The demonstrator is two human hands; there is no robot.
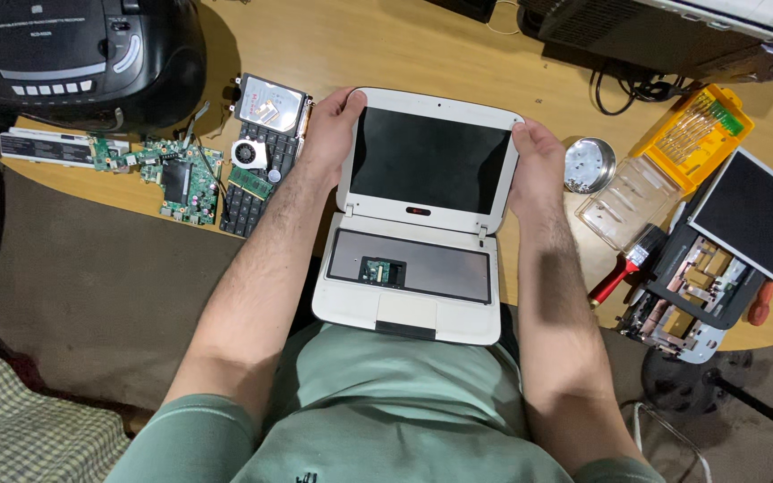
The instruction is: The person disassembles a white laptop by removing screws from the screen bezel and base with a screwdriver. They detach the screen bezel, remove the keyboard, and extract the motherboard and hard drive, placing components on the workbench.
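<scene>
A small white laptop [409, 309] lies open in front of me, its base resting against my lap and the desk edge. The keyboard is gone, leaving a grey metal plate with a small green circuit board [380, 271] showing. My left hand [328, 130] grips the left edge of the dark screen lid [431, 159]. My right hand [534, 165] grips the lid's right edge. Both thumbs lie on the white bezel.
On the wooden desk [458, 54] to the left lie a black keyboard [257, 183] with a hard drive [268, 105], a green motherboard [181, 179] and a black radio [73, 54]. To the right are a metal dish [590, 165], a yellow bit case [695, 134], a red-handled brush [624, 266] and another dismantled device [717, 259].
</scene>
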